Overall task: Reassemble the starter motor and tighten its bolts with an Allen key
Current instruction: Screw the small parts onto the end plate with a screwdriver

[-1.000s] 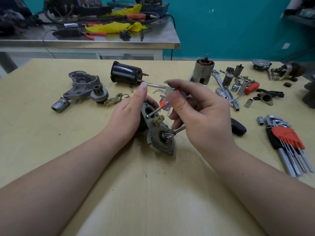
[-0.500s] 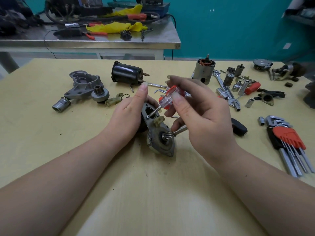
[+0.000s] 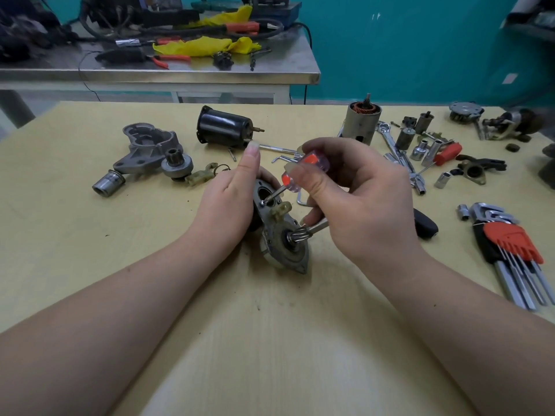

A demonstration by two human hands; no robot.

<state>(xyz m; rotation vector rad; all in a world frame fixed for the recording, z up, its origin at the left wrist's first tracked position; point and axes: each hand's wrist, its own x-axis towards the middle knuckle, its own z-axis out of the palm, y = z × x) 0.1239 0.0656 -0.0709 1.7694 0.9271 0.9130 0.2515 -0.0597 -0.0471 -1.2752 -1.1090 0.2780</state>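
A person's two hands work over a yellow bench [image 3: 90, 265]. The left hand [image 3: 231, 205] grips the starter motor assembly [image 3: 282, 235], which lies at the bench's centre, its thumb pointing straight up. The right hand [image 3: 357, 199] pinches a small screwdriver [image 3: 303, 169] with a clear and orange handle, its tip on a screw in the motor's end plate. Compared with a second ago, the handle has turned in the fingers and shows more orange. An Allen key set [image 3: 510, 244] lies to the right.
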